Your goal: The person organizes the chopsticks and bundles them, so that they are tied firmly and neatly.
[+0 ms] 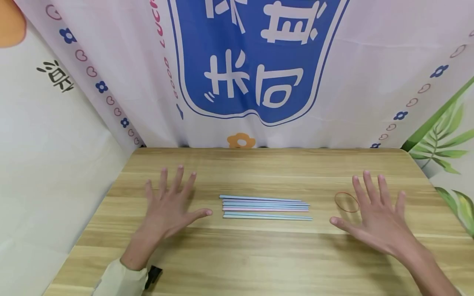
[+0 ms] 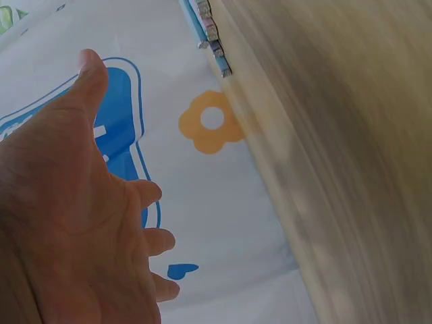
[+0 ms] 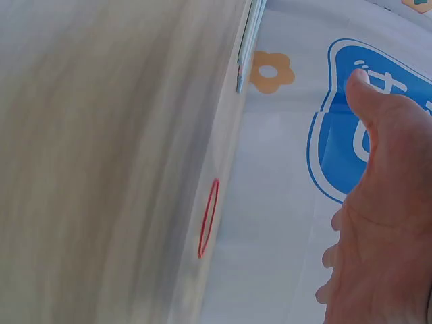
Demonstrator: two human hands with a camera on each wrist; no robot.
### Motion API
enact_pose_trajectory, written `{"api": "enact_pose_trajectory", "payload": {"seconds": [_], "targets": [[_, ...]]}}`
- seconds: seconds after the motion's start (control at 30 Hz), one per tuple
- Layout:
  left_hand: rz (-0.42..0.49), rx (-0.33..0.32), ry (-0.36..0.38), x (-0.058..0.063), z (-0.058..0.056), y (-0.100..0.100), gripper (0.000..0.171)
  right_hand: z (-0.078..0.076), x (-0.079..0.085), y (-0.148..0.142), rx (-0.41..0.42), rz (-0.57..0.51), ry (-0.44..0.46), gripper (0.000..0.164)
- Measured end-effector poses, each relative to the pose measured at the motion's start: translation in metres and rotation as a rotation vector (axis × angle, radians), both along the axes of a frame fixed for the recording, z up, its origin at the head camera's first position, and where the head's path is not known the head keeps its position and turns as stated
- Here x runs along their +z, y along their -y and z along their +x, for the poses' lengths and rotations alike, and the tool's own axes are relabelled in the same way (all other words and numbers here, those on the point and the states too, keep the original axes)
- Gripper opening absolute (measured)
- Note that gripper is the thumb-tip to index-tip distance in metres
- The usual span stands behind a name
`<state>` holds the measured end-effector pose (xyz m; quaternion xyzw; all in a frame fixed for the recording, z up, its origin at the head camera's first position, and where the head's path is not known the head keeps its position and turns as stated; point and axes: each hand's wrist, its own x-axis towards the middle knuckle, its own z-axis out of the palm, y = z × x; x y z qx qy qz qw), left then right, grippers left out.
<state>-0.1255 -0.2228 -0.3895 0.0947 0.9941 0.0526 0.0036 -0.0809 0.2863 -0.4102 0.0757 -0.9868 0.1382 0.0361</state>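
Observation:
Several thin straight sticks (image 1: 266, 204), mostly light blue with a pink one among them, lie side by side mid-table. Their ends show at the top of both wrist views. Left of them my left hand (image 1: 168, 211) is held over the table, fingers spread and holding nothing. On the other side my right hand (image 1: 381, 220) hovers palm down with spread fingers, also without anything in it. A thin red rubber band (image 1: 335, 201) lies in a loop beside the right hand's fingers; the right wrist view shows the same red band (image 3: 204, 229) on the tabletop.
The wooden table (image 1: 237, 255) has its far edge against a printed white curtain (image 1: 340, 94) with a blue panel. A pale wall covering (image 1: 55, 164) stands to the left and a leaf-patterned one (image 1: 444, 139) to the right. Something small and black (image 1: 153, 276) sits by the left sleeve.

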Motion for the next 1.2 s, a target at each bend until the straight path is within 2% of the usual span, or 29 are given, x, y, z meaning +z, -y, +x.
{"api": "enact_pose_trajectory", "payload": {"seconds": [0.4, 0.57, 0.97, 1.2], "targets": [[0.004, -0.053, -0.017, -0.005, -0.011, -0.023, 0.115, -0.014, 0.007, 0.025, 0.062, -0.043, 0.039, 0.125], [0.007, -0.093, -0.003, -0.006, -0.017, -0.033, 0.117, -0.022, 0.007, 0.038, 0.125, -0.079, 0.065, 0.125], [0.091, -0.218, 0.128, -0.007, -0.034, -0.057, 0.118, -0.04, 0.006, 0.06, 0.291, -0.126, 0.088, 0.128], [0.133, -0.284, 0.167, -0.01, -0.041, -0.065, 0.119, -0.05, 0.0, 0.065, 0.352, -0.218, 0.13, 0.126]]}}
